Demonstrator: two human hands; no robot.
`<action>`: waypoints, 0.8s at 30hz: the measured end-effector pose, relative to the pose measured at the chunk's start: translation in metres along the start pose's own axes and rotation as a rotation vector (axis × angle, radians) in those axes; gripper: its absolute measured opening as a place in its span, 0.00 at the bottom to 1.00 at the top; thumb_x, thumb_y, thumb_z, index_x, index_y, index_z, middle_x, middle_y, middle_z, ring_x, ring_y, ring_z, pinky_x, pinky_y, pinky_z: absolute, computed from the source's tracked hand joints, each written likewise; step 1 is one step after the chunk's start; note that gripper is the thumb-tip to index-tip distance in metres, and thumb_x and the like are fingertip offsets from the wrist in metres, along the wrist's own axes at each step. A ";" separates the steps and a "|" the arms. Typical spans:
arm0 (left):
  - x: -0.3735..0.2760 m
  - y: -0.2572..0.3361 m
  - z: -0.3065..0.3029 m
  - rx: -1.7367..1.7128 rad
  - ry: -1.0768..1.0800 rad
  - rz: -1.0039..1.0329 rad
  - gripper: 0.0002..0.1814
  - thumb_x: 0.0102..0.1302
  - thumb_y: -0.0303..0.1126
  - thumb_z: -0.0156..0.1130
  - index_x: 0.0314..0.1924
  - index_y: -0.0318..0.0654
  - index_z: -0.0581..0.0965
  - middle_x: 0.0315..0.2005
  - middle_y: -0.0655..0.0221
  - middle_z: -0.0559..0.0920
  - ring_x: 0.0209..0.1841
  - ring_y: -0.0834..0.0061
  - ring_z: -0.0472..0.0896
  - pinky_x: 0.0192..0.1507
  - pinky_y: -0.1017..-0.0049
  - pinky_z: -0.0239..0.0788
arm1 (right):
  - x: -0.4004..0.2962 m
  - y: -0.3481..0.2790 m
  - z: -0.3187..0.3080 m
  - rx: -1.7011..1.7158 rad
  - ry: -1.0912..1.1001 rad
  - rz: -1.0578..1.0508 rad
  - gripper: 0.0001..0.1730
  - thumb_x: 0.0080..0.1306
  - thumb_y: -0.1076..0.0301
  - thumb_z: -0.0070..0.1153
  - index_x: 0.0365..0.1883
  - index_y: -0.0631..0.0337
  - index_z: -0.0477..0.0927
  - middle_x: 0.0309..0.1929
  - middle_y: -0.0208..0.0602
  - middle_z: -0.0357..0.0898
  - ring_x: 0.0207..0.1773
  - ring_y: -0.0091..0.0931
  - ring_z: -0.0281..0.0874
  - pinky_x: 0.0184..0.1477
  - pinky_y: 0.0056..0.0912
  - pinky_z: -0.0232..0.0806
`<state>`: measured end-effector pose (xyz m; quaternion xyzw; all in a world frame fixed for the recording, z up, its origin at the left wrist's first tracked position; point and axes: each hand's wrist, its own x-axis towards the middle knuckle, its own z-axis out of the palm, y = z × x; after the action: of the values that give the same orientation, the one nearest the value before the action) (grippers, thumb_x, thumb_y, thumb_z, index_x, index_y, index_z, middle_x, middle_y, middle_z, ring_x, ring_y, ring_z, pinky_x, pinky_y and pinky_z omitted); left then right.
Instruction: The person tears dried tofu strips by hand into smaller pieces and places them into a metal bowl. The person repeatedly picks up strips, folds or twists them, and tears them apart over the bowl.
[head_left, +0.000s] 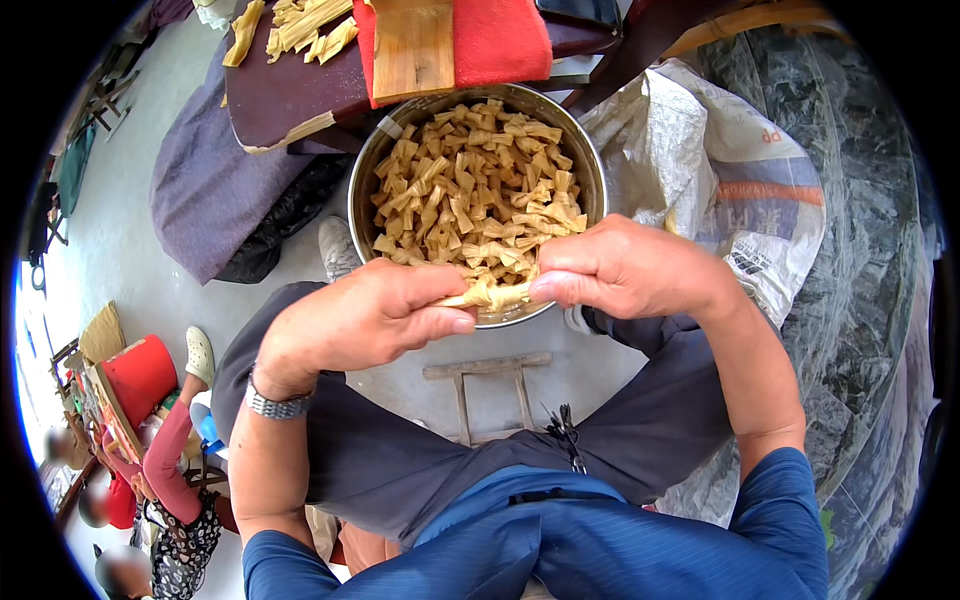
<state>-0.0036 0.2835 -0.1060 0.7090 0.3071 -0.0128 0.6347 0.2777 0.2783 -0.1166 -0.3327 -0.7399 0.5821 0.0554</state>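
A knotted strip of dried tofu skin is stretched between my two hands, over the near rim of a round steel pot. My left hand pinches its left end between thumb and fingers. At its right end, my right hand grips with thumb and forefinger. Many similar pale yellow knots fill much of the steel pot. Beyond the pot, a wooden board lies on a red cloth, and loose untied strips lie on a dark red seat or tabletop.
A woven plastic sack lies right of the pot, beside a green marbled surface. A purple-grey cloth hangs at the left. Below the pot is a small wooden stool frame. Other people sit at the far lower left near a red bucket.
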 end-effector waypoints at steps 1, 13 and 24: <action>-0.001 0.003 -0.004 -0.028 -0.021 -0.056 0.14 0.75 0.43 0.59 0.44 0.38 0.76 0.23 0.61 0.76 0.26 0.61 0.75 0.33 0.66 0.69 | -0.002 0.001 -0.003 0.035 0.020 -0.022 0.17 0.76 0.56 0.53 0.33 0.61 0.78 0.25 0.39 0.78 0.29 0.37 0.79 0.33 0.39 0.70; 0.014 0.020 -0.007 -0.087 0.015 -0.303 0.16 0.75 0.44 0.60 0.48 0.38 0.80 0.22 0.68 0.77 0.26 0.77 0.75 0.31 0.72 0.69 | 0.001 -0.005 0.008 -0.046 0.041 -0.037 0.24 0.69 0.56 0.62 0.55 0.63 0.75 0.44 0.46 0.80 0.47 0.42 0.80 0.46 0.41 0.72; 0.014 0.011 0.008 0.068 -0.055 -0.074 0.15 0.71 0.40 0.63 0.45 0.34 0.79 0.31 0.51 0.82 0.34 0.49 0.80 0.38 0.61 0.72 | 0.010 -0.012 0.027 0.059 -0.140 0.155 0.25 0.77 0.45 0.45 0.54 0.59 0.72 0.38 0.50 0.79 0.41 0.47 0.80 0.44 0.48 0.70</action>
<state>0.0153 0.2823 -0.1036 0.7177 0.3148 -0.0661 0.6176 0.2526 0.2605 -0.1177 -0.3457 -0.6965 0.6280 -0.0318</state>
